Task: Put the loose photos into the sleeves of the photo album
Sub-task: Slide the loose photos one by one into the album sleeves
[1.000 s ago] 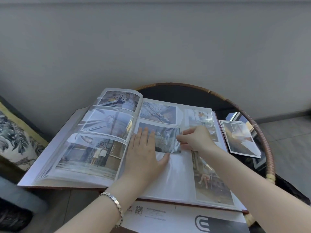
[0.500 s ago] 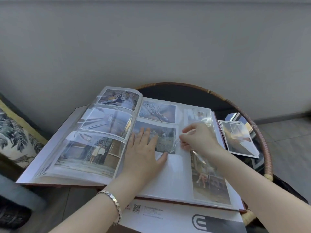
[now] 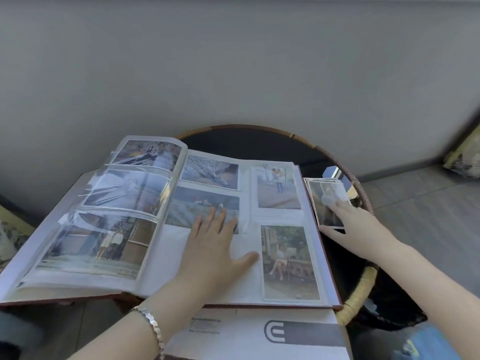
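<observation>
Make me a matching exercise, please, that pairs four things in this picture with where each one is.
Things:
1. left hand
2. right hand
3. bracelet
4. box

Places:
A. at the near edge of the album
B. on the photo stack beside the album
C. flat on the album's right page
D. worn on a wrist

Pairs: 1-C, 2-B, 3-D, 4-A.
</observation>
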Demonstrator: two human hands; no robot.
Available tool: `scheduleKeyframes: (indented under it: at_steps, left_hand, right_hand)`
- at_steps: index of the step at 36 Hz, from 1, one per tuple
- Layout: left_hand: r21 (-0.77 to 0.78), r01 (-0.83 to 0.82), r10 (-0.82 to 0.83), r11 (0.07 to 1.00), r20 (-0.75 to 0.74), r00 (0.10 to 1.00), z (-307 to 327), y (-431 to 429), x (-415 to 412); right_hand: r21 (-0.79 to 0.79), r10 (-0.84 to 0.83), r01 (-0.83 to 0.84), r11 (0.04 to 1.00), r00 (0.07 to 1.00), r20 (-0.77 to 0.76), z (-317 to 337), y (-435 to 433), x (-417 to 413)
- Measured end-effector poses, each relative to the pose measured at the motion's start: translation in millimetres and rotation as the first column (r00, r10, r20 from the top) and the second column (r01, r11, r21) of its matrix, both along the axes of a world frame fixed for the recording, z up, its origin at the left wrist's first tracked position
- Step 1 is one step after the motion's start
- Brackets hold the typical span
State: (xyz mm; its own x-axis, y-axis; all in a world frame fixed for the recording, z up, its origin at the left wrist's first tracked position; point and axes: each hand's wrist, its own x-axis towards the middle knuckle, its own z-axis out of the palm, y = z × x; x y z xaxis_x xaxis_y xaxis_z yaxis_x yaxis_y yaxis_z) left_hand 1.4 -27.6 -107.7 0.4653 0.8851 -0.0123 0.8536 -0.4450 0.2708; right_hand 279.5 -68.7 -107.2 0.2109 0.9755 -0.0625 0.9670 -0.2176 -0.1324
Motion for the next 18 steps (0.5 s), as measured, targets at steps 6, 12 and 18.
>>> scheduleKeyframes:
  at_steps: [6, 12, 18]
  left_hand:
    - [-0.015, -0.019, 0.020, 1.000, 0.049, 0.999, 4, -3, -2]
    - [0.010, -0.038, 0.036, 0.999, 0.150, 0.988, 2, -6, -4]
    - [-0.004, -0.027, 0.027, 1.000, 0.198, 0.980, 4, -5, -7]
  right_hand:
    - [-0.130, 0.178, -0.146, 0.981, 0.942, 0.285, 9, -2, 6]
    - [-0.148, 0.231, -0.201, 0.968, 0.946, 0.228, 14, -4, 11]
    - [-0.199, 0.281, -0.206, 0.958, 0.817, 0.504, 8, -4, 2]
